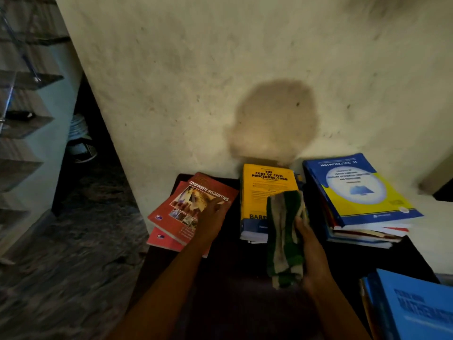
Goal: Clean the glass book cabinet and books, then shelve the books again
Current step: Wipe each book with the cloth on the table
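The red paperback point(193, 207) lies atop a second red book point(166, 242) on the dark table point(232, 290). It looks light and bendy, so it is best lifted at the spine edge. The left hand point(213, 218) rests on its cover (whether the fingers hook the edge, I cannot tell). The right hand point(315, 251) grips a soft striped cloth point(284, 239). The cabinet point(27, 123) shelves in view hold no books, only a small dark object point(19, 115).
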